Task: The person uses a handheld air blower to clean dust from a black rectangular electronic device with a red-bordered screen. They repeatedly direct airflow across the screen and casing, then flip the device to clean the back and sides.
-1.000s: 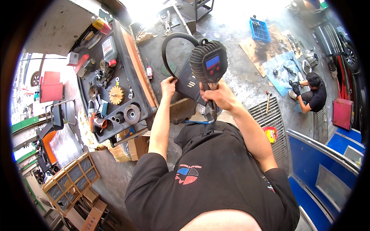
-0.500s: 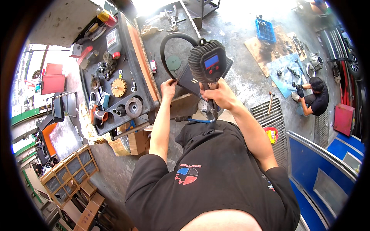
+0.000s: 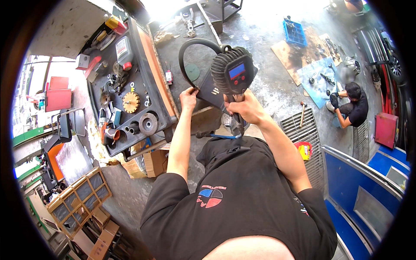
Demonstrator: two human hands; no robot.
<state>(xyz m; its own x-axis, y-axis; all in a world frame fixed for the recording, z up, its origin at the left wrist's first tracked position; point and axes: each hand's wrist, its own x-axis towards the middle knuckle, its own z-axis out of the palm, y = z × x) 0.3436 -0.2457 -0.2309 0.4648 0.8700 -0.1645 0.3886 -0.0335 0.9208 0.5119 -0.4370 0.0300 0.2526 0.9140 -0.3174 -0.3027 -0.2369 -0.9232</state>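
A black digital tire inflator gauge (image 3: 236, 71) with a ribbed rubber cover and a small blue screen stands upright before me. My right hand (image 3: 246, 107) is closed around its handle, just below the gauge head. From the head a black hose (image 3: 184, 60) arcs up and left, then down to my left hand (image 3: 188, 98). The fingers of that hand pinch the hose's end. Under the right hand, a blue-and-black air line fitting (image 3: 221, 135) extends left across the front of my dark shirt.
To the left is a black tool cart (image 3: 130, 65) with a bottle, a drill, a grinding disc and loose parts. On the right a person (image 3: 353, 104) crouches by a blue sheet (image 3: 318, 80) with parts. A hammer (image 3: 303, 113) lies on a floor grate (image 3: 305, 134).
The view has shifted slightly, so the cart and floor items sit a little differently in it. Both hands keep their hold on the gauge and hose.
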